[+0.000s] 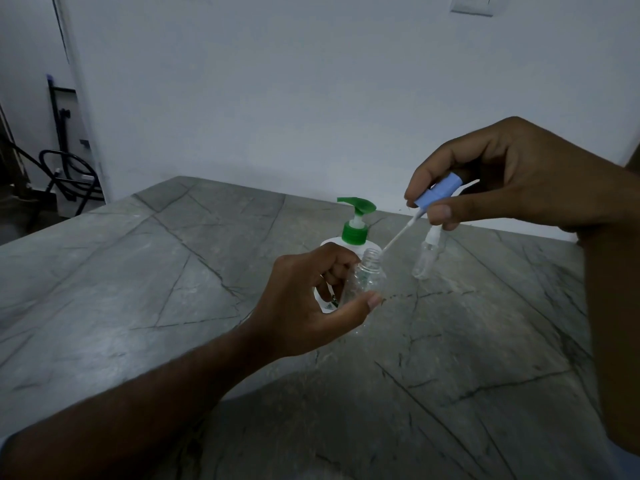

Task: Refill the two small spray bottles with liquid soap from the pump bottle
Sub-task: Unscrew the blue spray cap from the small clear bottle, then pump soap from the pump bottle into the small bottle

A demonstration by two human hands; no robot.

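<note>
My left hand (311, 306) grips a small clear spray bottle (369, 277) above the table, tilted, its threaded neck bare. My right hand (502, 174) pinches that bottle's light blue spray head (434, 194); its white dip tube (398, 237) slants down and its tip sits at the bottle's mouth. Behind my left hand stands the white pump bottle with a green pump (355, 223), partly hidden. A second small clear spray bottle (426, 258) stands upright on the table to the right, its top partly behind my right thumb.
The grey stone table (173, 289) with dark veins spreads to both sides and toward me. A white wall runs close behind it. A dark metal frame and hose (69, 168) stand on the floor at far left.
</note>
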